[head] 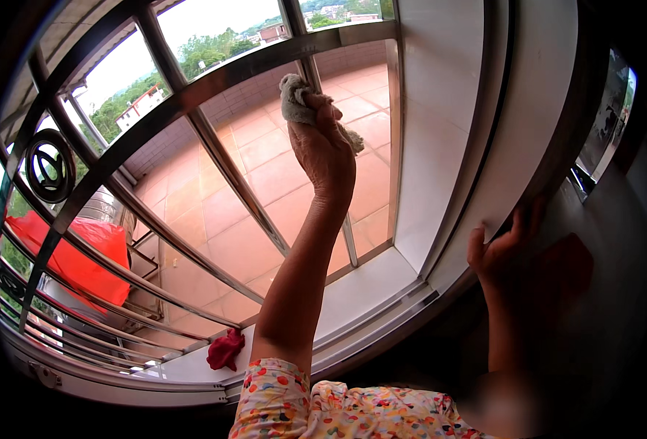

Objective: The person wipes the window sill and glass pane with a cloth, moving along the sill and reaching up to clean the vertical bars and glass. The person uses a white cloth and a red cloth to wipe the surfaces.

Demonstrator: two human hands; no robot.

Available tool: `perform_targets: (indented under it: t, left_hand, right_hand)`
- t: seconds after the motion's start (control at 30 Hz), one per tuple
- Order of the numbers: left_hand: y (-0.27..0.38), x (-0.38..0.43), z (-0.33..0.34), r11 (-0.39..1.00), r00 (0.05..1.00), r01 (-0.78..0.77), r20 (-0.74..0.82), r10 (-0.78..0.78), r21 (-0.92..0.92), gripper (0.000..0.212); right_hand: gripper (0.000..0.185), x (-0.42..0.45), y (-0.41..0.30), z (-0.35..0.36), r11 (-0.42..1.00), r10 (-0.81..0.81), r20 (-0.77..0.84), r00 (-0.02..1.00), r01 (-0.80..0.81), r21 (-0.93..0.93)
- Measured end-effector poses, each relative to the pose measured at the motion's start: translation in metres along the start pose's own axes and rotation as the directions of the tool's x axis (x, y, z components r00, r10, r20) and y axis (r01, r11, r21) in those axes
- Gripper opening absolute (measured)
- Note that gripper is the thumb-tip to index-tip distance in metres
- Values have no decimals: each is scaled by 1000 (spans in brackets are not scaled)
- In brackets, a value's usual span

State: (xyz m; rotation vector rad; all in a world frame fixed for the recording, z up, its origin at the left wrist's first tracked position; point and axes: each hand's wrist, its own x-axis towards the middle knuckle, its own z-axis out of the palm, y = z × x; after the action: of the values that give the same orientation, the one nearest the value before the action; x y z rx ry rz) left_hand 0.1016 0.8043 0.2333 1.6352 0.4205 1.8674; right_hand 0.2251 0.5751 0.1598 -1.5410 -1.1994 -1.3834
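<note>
My left hand point(325, 156) reaches up through the window opening and grips a bunched grey-green cloth point(297, 103). The cloth is pressed against a vertical metal bar point(308, 68) of the window grille, just under its wide horizontal rail point(235, 68). Part of that bar is hidden behind the hand and forearm. Lower right, my right hand point(500, 249) rests at the edge of the white window surround point(466, 241), its fingers spread and partly in shadow. It appears to hold nothing. A crumpled dark red cloth point(226, 349) lies on the white sill point(364, 288) at the foot of the bars.
Sliding-window tracks point(378, 318) run along the sill's inner edge. Outside the grille spreads a tiled terrace point(268, 181). A bright red plastic sheet or bag point(95, 252) covers something at the left. A round metal ornament point(50, 166) sits among the bars.
</note>
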Motion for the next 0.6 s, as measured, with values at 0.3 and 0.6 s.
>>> perform_targets:
  t: [0.3,0.6]
  left_hand:
    - [-127,-214,-50,900,965,163,126,-232,405,45]
    - [-121,-226,-94,377,438,275,234,-868,884,16]
  right_hand:
    - [68,1,1,-4,999,14,74,997,-17,44]
    - [67,6,1,-5,998,-28,86,996,32,-44]
